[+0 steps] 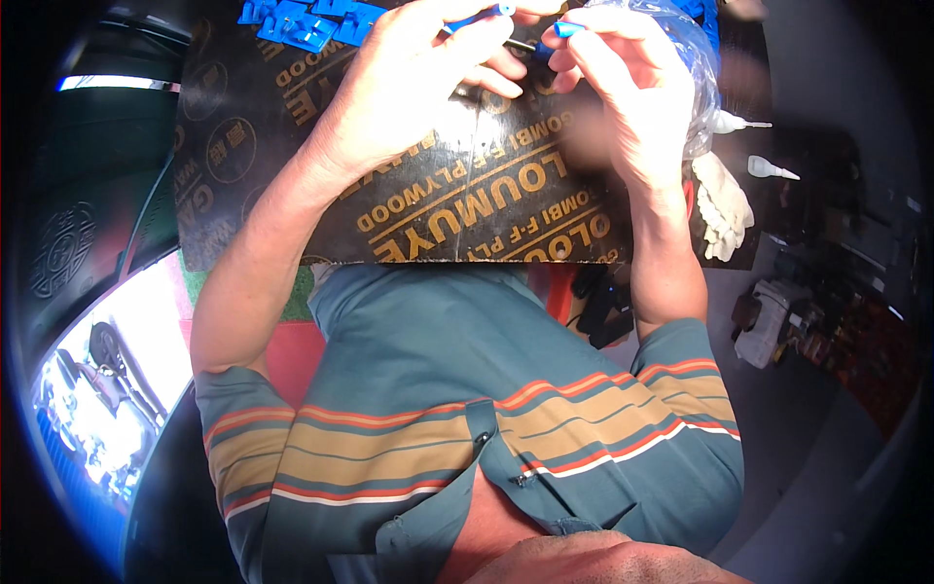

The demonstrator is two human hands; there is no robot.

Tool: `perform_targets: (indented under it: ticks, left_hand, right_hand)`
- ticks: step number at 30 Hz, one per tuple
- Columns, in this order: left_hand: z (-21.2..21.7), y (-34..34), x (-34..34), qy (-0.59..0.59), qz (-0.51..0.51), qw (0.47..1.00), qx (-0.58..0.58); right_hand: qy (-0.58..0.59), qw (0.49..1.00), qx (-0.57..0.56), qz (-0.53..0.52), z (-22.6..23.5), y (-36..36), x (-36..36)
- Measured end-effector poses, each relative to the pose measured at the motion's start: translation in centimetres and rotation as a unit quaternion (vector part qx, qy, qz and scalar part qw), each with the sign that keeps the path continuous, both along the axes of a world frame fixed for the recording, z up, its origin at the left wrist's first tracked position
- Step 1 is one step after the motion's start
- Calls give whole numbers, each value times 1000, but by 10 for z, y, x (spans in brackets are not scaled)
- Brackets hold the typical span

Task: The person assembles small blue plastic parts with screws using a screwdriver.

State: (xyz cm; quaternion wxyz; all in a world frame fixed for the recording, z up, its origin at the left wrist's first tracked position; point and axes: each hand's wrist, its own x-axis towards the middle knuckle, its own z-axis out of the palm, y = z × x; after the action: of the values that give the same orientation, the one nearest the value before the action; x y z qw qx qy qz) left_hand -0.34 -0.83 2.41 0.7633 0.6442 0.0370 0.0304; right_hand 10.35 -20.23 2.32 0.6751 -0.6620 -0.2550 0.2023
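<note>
striped shirt (pixel 389 438), forearms (pixel 671 255) angled forward, left hand (pixel 413 83) and right hand (pixel 640 88) (close together) with fingers (pixel 595 60) pinching small blue pieces (pixel 567 29)

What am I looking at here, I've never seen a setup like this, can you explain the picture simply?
There's no machine: these are a person's own bare hands. The single picture comes from a wide fisheye camera worn on the head, looking down, so edges curve and the shirt shows below.

The left hand holds a slim blue piece; the right hand pinches a small blue tip. Glare hides finer detail.

On the dark printed board lie more blue parts at the far left, with a clear plastic bag and pale glove on the right.
</note>
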Motion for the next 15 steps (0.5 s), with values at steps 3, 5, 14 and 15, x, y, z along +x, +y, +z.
perform_targets:
  ticks: [3,5,14,15]
  left_hand:
    - [0,5,1,5,-36,999,-1]
    - [0,4,0,1,-53,999,6]
    - [-2,-1,0,-13,-75,993,-88]
    - [12,-3,-1,14,-60,997,-50]
  right_hand:
    - [-4,1000,3,4,-1,-1,0]
    - [-5,1000,6,5,-3,-1,0]
    - [1,999,28,24,-3,-1,2]
    - [-3,1000,26,11,-3,-1,2]
